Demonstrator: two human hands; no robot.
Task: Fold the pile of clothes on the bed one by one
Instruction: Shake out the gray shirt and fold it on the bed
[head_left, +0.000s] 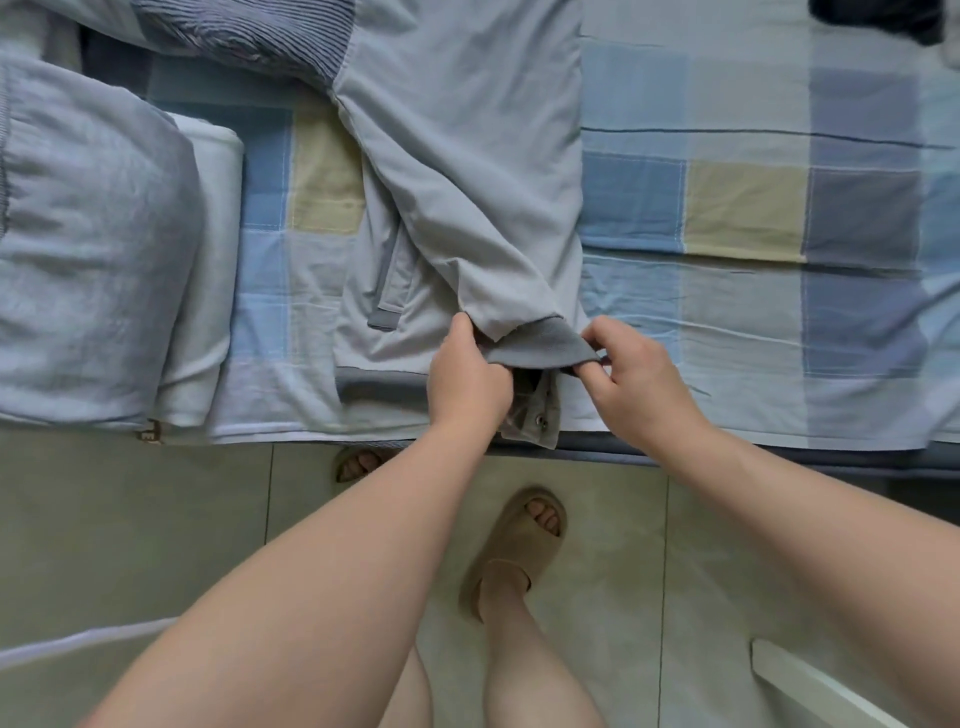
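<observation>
well, both hands pinch the dark grey cuff (540, 348) of a pale grey jacket (467, 156) at the bed's near edge.
nearest, a tan sandal (519, 545) stands on the tiled floor (130, 519). just beyond, the left hand (467, 379) grips the cuff's left end with its fingers (462, 332) curled into the fabric, while the right hand (639, 384) pinches the right end between thumb and fingertips. the sleeve (467, 218) lies folded diagonally across the jacket, which is spread flat on the checked blue, grey and beige bed cover (743, 208). to the left, apart from the jacket, sits a stack of folded clothes (93, 234). farthest, at the upper right corner, a dark garment (883, 15) is partly in view.
</observation>
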